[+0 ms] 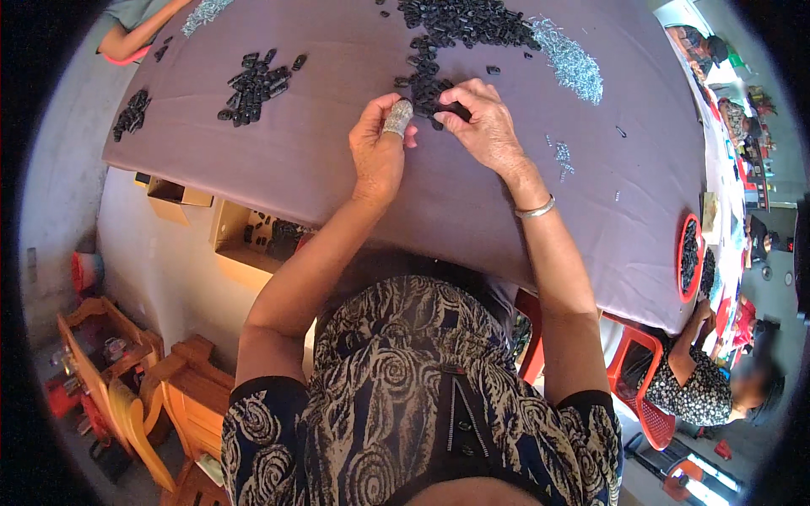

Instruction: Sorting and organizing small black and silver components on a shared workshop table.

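Observation:
My left hand [378, 152] is closed in a pinch over the cloth-covered table, a grey wrapping [398, 116] around its thumb. What sits between its fingertips is mostly hidden. Close beside it, my right hand [483, 126] grips a small black plastic piece [456, 110] between thumb and fingers; a silver bangle [536, 208] circles that wrist. Just beyond both hands, a trail of similar black pieces [424, 63] leads up to a large heap [464, 21] at the far side. A pile of small shiny metal springs [572, 63] lies right of that heap.
A smaller cluster of black pieces [253, 88] and another [132, 115] lie to the left. Some loose springs [562, 156] are right of my hands. A red basket of black parts [690, 257] stands at the right edge. Below the table is a cardboard box [232, 244]. Other people sit nearby.

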{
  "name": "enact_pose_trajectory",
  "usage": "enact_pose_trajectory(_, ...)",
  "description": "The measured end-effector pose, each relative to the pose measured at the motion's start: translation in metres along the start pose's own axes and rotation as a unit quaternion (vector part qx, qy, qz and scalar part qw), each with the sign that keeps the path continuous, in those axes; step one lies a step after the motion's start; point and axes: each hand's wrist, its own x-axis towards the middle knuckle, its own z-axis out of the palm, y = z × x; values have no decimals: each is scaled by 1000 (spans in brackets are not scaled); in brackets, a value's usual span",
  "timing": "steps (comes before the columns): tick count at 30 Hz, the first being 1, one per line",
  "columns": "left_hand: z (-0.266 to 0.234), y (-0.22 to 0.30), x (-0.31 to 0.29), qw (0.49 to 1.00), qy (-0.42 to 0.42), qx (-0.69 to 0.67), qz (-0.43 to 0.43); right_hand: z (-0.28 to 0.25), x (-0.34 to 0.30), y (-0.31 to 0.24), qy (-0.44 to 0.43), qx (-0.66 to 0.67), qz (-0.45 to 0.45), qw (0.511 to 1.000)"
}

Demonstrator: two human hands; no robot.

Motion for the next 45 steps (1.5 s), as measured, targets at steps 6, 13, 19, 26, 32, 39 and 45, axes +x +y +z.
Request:
enact_pose_trajectory(6, -2, 2, 2, 1000, 12, -15, -8, -3, -4, 9, 1, -11, 12, 1000)
enact_pose_trajectory(13, -4, 3, 4, 999, 11, -36, -5, 2, -3, -7, 26, 18, 49, 998)
enact_pose_trajectory(19, -2, 3, 2, 1000, 10, -26, -5, 18, 5, -17, 6, -68, -51, 996)
enact_pose_trajectory(26, 1, 4, -2, 999, -11, 9, -29, -10, -12, 6, 22, -13, 81, 996)
enact_pose_trajectory(32, 0, -3, -4, 994, -88, 64, -2, -19, -20, 21, 54, 87, 218, 971)
enact_pose_trajectory(39, 0, -3, -5, 993, -94, 68, -5, -27, -21, 19, 114, 36, 172, 978)
enact_pose_trajectory(45, 2, -1, -6, 993, -95, 69, -2, -28, -20, 4, 100, 15, 131, 986)
